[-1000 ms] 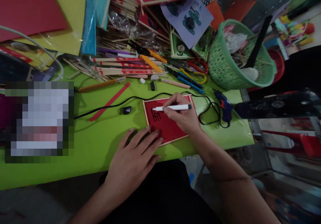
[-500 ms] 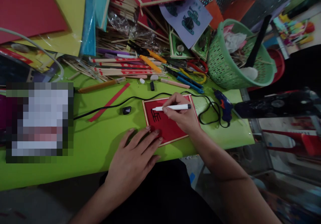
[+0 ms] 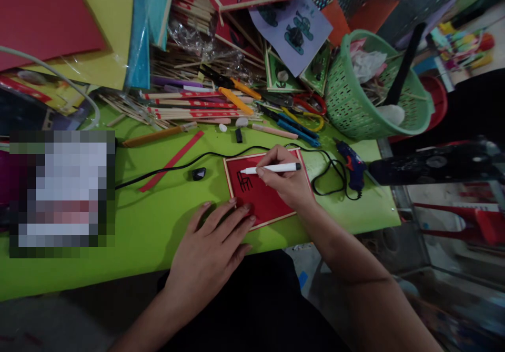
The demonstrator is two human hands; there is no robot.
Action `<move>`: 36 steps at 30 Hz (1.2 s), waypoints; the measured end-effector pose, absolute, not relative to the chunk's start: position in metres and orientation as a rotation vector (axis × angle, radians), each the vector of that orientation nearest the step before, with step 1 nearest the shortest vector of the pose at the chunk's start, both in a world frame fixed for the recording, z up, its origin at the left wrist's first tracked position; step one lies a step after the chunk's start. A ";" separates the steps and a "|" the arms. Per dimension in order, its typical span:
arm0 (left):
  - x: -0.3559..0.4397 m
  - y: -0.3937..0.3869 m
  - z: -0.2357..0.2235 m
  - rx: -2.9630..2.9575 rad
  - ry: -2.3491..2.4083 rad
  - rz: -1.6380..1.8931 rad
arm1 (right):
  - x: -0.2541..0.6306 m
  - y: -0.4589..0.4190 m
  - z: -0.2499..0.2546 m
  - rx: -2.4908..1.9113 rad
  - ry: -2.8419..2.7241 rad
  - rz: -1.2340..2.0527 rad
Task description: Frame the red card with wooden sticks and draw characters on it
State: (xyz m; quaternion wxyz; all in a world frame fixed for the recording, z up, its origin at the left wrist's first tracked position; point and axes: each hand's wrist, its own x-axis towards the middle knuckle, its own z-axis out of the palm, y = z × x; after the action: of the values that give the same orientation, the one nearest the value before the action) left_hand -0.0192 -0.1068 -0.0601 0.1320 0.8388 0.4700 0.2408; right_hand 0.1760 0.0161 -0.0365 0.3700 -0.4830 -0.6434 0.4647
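A red card (image 3: 268,204) edged with thin wooden sticks lies near the front edge of the green table (image 3: 142,236). My right hand (image 3: 286,181) pinches a white marker (image 3: 272,168) with a black end, its tip at a small black line drawing (image 3: 244,181) on the card's upper left. My left hand (image 3: 215,241) lies open with fingers spread, the fingertips on the card's lower left corner and edge. A black marker cap (image 3: 239,135) lies beyond the card. Left of the card sits a shiny dark stone (image 3: 199,173).
A glue gun (image 3: 351,165) with a black cord (image 3: 185,163) lies right of the card. Scissors (image 3: 311,104), cutters (image 3: 234,97) and bundled sticks (image 3: 193,107) crowd the back. A green basket (image 3: 379,89) stands back right. A red paper strip (image 3: 171,161) lies left, near a blurred-out area.
The black drawing has gained a few strokes near the marker's tip. My right hand has barely shifted, and my left hand stays in place on the card.
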 end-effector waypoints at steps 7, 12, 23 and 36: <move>-0.019 -0.107 -0.060 2.434 1.361 0.697 | 0.177 0.018 -0.041 -1.213 -1.586 1.225; -0.019 -0.107 -0.060 2.428 1.356 0.733 | 0.180 0.018 -0.043 -1.239 -1.587 1.218; -0.020 -0.108 -0.061 2.406 1.355 0.703 | 0.178 0.016 -0.039 -1.232 -1.601 1.232; -0.019 -0.107 -0.059 2.423 1.355 0.715 | 0.177 0.016 -0.039 -1.246 -1.626 1.214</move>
State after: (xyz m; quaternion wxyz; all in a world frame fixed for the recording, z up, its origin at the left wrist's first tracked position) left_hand -0.0190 -0.1067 -0.0586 0.1371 0.8372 0.4682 0.2471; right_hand 0.1774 0.0162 -0.0386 0.3712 -0.4861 -0.6340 0.4733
